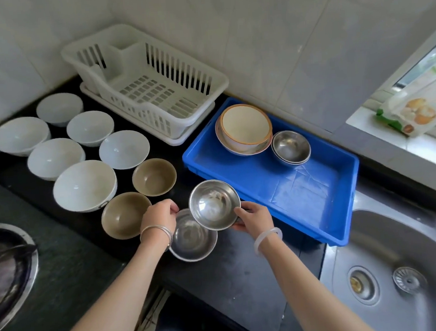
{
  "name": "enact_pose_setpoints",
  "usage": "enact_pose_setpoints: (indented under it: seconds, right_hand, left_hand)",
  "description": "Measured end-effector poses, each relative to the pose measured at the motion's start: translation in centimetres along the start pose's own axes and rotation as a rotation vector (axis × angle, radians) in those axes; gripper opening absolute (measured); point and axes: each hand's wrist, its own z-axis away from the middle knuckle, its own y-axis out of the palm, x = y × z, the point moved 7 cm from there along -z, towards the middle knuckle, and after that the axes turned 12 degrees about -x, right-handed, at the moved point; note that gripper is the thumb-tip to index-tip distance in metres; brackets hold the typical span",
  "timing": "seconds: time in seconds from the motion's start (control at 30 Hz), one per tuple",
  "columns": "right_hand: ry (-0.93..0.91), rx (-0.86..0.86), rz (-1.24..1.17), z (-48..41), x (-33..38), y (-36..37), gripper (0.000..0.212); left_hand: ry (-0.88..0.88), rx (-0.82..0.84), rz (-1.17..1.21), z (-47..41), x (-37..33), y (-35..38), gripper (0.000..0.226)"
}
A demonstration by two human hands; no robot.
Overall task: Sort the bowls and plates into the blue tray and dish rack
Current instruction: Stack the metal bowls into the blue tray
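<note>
My right hand grips the rim of a steel bowl, held tilted just above the black counter beside the blue tray. Under it a second steel bowl rests on the counter, and my left hand curls over its left rim. Inside the blue tray, at the far end, a cream bowl sits nested in a patterned one, with stacked steel bowls to its right. Several white bowls and two brown bowls stand on the counter to the left. The white dish rack holds nothing.
A gas stove burner lies at the left edge. A steel sink with its drain strainer sits to the right of the tray. A food packet rests on the window sill. Tiled wall runs behind the rack.
</note>
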Motion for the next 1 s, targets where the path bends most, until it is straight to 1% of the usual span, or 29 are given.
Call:
enact_pose_setpoints:
  seconds: [0.13,0.23,0.3,0.37,0.4,0.47,0.53,0.67,0.73,0.83,0.93,1.0]
  right_hand:
    - [-0.04,-0.036,0.04,0.3,0.1,-1.0,0.009]
    - [-0.059,-0.047,0.087,0.7,0.1,-1.2,0.01]
    - [-0.074,-0.065,0.114,0.9,0.1,-1.1,0.013]
    - [-0.08,-0.073,0.139,1.1,-0.2,-1.0,0.009]
    - [-0.085,-0.075,0.154,1.1,-0.3,-0.9,0.007]
    - [-0.097,-0.082,0.188,1.1,-0.6,-0.8,0.006]
    - [-0.11,-0.095,0.197,1.1,-0.8,-0.7,0.009]
    - [-0.122,-0.133,0.22,1.1,-1.4,-0.7,0.006]
    - [-0.112,-0.157,0.212,1.1,-1.8,-0.9,0.009]
    - [-0.036,-0.134,0.18,1.1,-2.5,-0.8,0.017]
    - [0.147,-0.009,0.068,1.3,-3.5,0.2,0.02]
    - [0.223,0.031,-0.01,1.6,-3.7,0.6,0.017]
  left_hand:
    - [-0.103,0.056,0.207,-0.4,-0.6,1.3,0.004]
    - [-0.142,0.059,0.3,-0.5,-0.8,2.0,0.006]
    - [-0.223,0.085,0.408,-0.4,-0.5,2.8,0.008]
    - [-0.315,0.116,0.534,-0.3,0.0,3.6,0.01]
    - [-0.333,0.123,0.568,-0.3,0.1,3.8,0.011]
    - [-0.339,0.143,0.61,-0.1,0.2,4.2,0.01]
    - [-0.348,0.172,0.626,0.3,0.3,4.4,0.015]
    - [-0.339,0.221,0.592,1.1,0.4,4.7,0.018]
    - [-0.358,0.247,0.594,1.3,0.5,4.9,0.024]
    - [-0.427,0.285,0.646,1.3,0.5,5.0,0.027]
    - [-0.48,0.341,0.677,1.2,0.3,5.1,0.025]
    - [-0.487,0.373,0.672,1.0,0.1,5.1,0.02]
